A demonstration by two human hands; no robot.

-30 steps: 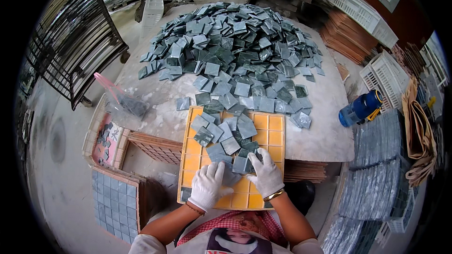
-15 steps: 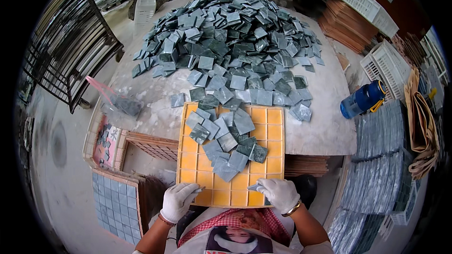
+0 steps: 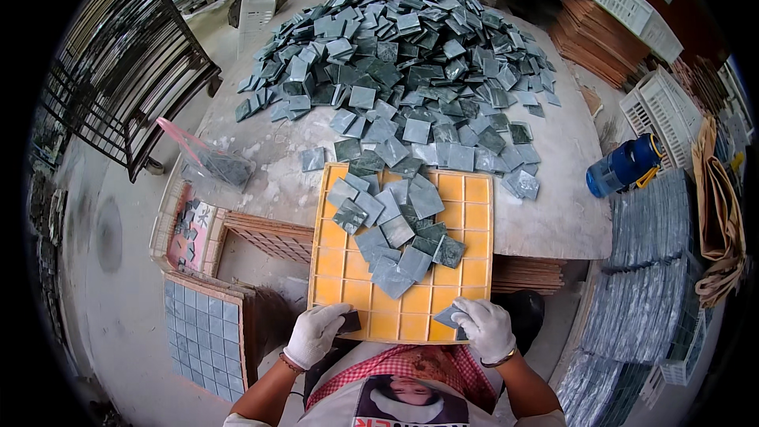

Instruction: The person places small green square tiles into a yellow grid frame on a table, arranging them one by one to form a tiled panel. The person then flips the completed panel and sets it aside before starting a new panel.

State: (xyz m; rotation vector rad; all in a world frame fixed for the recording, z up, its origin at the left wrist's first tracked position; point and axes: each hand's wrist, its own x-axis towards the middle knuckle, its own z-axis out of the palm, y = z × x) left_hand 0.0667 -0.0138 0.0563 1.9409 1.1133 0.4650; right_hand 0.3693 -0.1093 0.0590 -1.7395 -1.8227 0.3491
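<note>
Gripping the yellow tray (image 3: 462, 213) at its 6 o'clock rim, my left hand (image 3: 315, 334) and right hand (image 3: 484, 327) each closed on a corner, I judge it stiff, its loose tiles (image 3: 395, 229) slide-prone.

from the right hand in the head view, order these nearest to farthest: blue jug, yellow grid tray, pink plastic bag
From the right hand:
1. yellow grid tray, touching, just ahead
2. blue jug, to the right
3. pink plastic bag, far left, on the table

A single head-worn fisheye camera looks steeply down from close above the yellow grid tray (image 3: 399, 257), facing forward across the table (image 3: 553, 213); edges bend toward the rim.
</note>
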